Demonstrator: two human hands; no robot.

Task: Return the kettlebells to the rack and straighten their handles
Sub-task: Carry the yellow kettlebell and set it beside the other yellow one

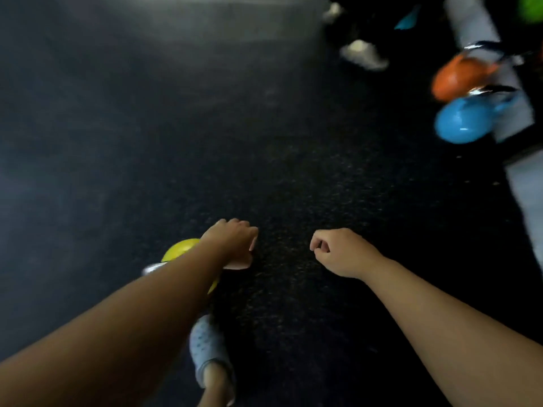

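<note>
A yellow kettlebell with a silver handle lies on the dark floor at lower left, mostly hidden under my left forearm. My left hand hovers just past it, fingers loosely curled, thumb apart, holding nothing. My right hand hangs to the right in a loose fist, empty. An orange kettlebell and a blue kettlebell sit at the right edge against the pale rack. The view is blurred by motion.
Dark speckled rubber floor fills the middle. My foot in a grey shoe stands below the yellow kettlebell. Another person's pale shoes are at the upper right. Teal and green shapes show at the top right.
</note>
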